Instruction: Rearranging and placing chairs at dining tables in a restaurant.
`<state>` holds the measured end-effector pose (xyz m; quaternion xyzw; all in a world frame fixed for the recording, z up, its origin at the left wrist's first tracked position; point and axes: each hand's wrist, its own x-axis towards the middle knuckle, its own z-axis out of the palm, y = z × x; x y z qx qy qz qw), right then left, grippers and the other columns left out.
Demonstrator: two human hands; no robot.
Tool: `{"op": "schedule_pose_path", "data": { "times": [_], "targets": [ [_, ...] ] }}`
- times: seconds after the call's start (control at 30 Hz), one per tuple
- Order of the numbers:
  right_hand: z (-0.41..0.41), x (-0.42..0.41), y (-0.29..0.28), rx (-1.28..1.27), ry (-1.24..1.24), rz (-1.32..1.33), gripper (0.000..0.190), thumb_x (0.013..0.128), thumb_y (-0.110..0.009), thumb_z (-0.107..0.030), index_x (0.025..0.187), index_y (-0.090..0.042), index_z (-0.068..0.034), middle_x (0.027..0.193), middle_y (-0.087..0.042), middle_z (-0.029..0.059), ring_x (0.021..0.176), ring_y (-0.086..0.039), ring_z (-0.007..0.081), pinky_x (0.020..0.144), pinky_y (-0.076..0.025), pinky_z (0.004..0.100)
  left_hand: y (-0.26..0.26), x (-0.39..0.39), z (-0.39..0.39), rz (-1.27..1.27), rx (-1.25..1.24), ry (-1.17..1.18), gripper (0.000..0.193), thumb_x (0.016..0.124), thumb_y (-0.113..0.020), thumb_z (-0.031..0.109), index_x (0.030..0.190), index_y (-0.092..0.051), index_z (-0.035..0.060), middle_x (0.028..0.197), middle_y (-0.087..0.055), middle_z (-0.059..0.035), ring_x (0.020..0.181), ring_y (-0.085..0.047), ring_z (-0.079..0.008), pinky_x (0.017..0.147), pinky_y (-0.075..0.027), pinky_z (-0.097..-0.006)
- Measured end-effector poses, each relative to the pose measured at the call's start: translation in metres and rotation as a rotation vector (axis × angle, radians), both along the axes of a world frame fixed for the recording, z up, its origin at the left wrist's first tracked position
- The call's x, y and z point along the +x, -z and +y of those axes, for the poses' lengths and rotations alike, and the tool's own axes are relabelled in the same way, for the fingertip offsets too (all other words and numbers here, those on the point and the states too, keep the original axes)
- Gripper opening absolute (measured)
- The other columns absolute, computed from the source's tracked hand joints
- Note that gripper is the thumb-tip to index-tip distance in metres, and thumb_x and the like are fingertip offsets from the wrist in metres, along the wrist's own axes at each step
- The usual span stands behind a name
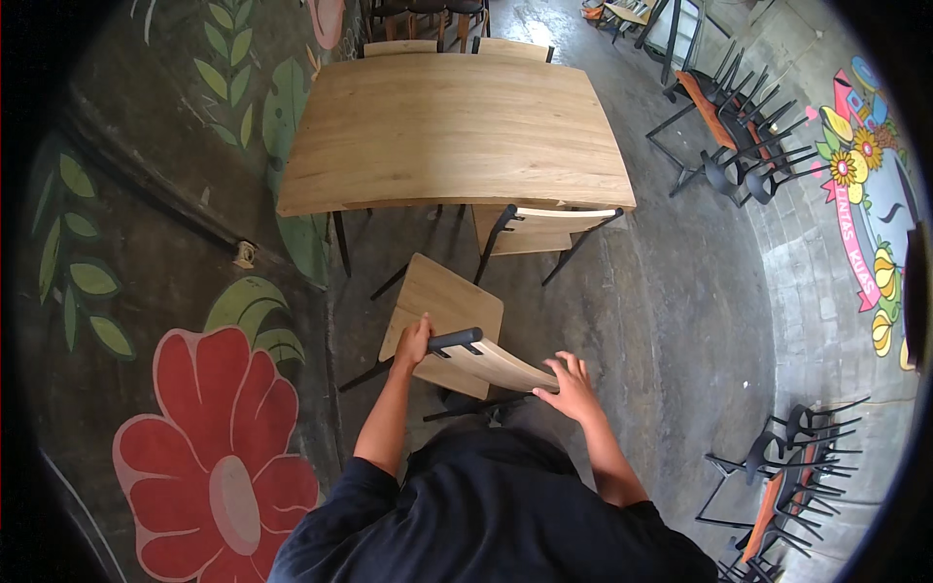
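Right in front of me stands a chair with a wooden seat [452,313], a curved wooden backrest [514,368] and a black metal frame, turned at an angle. My left hand [414,342] is closed around the black frame at the backrest's left end. At the backrest's right end is my right hand [570,386], its fingers spread and raised; whether its thumb touches the wood I cannot tell. A second, similar chair [557,220] stands beyond, its seat partly under the near edge of a wooden table [452,131].
Two more chairs [402,47] stand at the table's far side. A wall painted with flowers and leaves [233,466] runs close on my left. To the right, orange-topped tables [705,109] carry upturned black stools [758,182], with another such group [773,503] nearer.
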<state>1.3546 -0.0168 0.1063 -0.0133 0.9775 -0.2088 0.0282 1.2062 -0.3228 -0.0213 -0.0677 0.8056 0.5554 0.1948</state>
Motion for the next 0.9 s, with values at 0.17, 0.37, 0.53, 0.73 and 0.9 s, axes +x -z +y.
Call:
{"op": "schedule_pose_path", "data": {
  "times": [0.17,0.37,0.53,0.73,0.9],
  "targets": [
    [-0.016,-0.020,0.027,-0.058,0.018,0.025,0.041,0.073,-0.069,-0.045,0.095,-0.057,-0.014,0.084,-0.065,0.0060,0.081,-0.063,0.0264,0.067,-0.048,0.0407,-0.038,-0.003,-0.034,0.152,-0.198,-0.188,0.059,0.096,-0.030,0.046,0.075,-0.058,-0.0017,0.070,-0.057,-0.0096,0.071,-0.056,-0.0186,0.066,-0.042,-0.0326],
    [-0.034,-0.058,0.011,-0.024,-0.153,0.087,0.039,0.071,-0.070,-0.047,0.089,-0.058,-0.014,0.079,-0.065,0.0036,0.074,-0.064,0.0259,0.060,-0.047,0.0394,-0.105,0.006,-0.025,0.448,0.291,-0.040,0.055,0.100,-0.020,0.037,0.084,-0.057,-0.0008,0.076,-0.056,-0.0065,0.074,-0.051,-0.0138,0.070,-0.040,-0.0285],
    [-0.041,-0.098,-0.004,-0.053,-0.347,-0.030,0.045,0.072,-0.066,-0.054,0.088,-0.063,-0.012,0.082,-0.068,0.0071,0.076,-0.065,0.0281,0.066,-0.051,0.0384,-0.106,0.024,-0.040,0.330,0.363,-0.229,0.059,0.100,-0.016,0.039,0.080,-0.054,0.0002,0.072,-0.054,-0.0036,0.071,-0.049,-0.0150,0.071,-0.039,-0.0278],
    [-0.036,-0.135,0.000,-0.161,-0.475,-0.115,0.047,0.075,-0.063,-0.053,0.089,-0.063,-0.009,0.080,-0.067,0.0110,0.075,-0.065,0.0296,0.066,-0.052,0.0395,-0.108,0.022,-0.054,0.359,0.281,-0.345,0.058,0.100,-0.017,0.039,0.077,-0.055,0.0016,0.073,-0.052,-0.0032,0.072,-0.047,-0.0132,0.072,-0.037,-0.0272],
    [-0.054,-0.151,0.009,-0.496,-0.435,-0.114,0.031,0.087,-0.055,-0.037,0.086,-0.062,-0.007,0.072,-0.064,0.0098,0.067,-0.063,0.0271,0.061,-0.049,0.0358,-0.100,0.013,-0.074,0.384,0.311,-0.509,0.056,0.100,-0.019,0.037,0.077,-0.056,0.0022,0.072,-0.050,-0.0026,0.071,-0.046,-0.0134,0.071,-0.036,-0.0269]
  ]
}}
